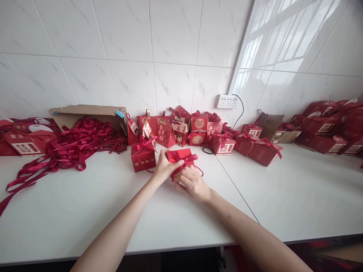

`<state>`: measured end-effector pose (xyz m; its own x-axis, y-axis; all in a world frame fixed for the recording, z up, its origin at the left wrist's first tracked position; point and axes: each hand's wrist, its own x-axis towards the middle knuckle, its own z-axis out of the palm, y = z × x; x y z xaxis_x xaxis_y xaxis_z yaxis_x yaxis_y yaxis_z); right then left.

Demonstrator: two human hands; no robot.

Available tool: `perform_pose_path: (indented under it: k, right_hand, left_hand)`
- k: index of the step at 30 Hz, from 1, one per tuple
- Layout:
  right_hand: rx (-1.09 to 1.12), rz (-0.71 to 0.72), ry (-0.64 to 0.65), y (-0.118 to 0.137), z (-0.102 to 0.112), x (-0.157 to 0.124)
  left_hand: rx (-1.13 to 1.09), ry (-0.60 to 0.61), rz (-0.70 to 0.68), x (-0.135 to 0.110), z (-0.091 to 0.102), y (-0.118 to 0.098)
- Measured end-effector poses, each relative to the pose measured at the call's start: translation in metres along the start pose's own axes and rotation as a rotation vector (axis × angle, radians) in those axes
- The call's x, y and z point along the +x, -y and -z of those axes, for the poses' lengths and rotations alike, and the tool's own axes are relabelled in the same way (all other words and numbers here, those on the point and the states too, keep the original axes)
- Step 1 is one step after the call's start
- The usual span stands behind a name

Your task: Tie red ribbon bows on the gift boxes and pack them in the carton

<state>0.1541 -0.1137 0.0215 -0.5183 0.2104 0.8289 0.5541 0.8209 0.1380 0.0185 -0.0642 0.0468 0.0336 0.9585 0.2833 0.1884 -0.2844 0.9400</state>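
Note:
Between my hands, above the middle of the white table, is a small red gift box (180, 154) with a ribbon bow (185, 159) on its top. My left hand (166, 166) grips the box's left side, its thumb reaching over the top toward the bow. Around the near side curls my right hand (194, 183), its fingers bent against the box just below the bow; their tips are partly hidden. A red twisted cord shows past the right fingers. Just left stands another red box (143, 160) with gold lettering and a bow.
A heap of dark red ribbons (85, 141) spills from a cardboard box (87, 109) at the left. Several red gift boxes (166, 134) line the tiled wall, with more stacked at the right (326, 126). A power strip (227, 101) hangs on the wall.

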Motion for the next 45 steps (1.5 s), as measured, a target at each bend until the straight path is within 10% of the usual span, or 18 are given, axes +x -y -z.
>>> perform_pose_path:
  k: [13,18,25,45]
  right_hand:
    - [0.047,0.072,0.017,0.003,0.003,0.001]
    - [0.163,-0.48,-0.001,-0.017,0.031,0.004]
    - [0.507,-1.163,0.381,-0.023,0.045,0.017]
    - [0.944,-1.352,0.456,-0.026,0.039,0.02]
  left_hand:
    - [0.003,-0.041,0.032,-0.001,0.002,-0.008]
    - [-0.017,-0.023,0.083,0.0,0.006,-0.006]
    - [-0.025,-0.016,0.121,0.0,0.009,-0.009]
    - [-0.07,-0.014,0.173,0.012,0.015,0.003]
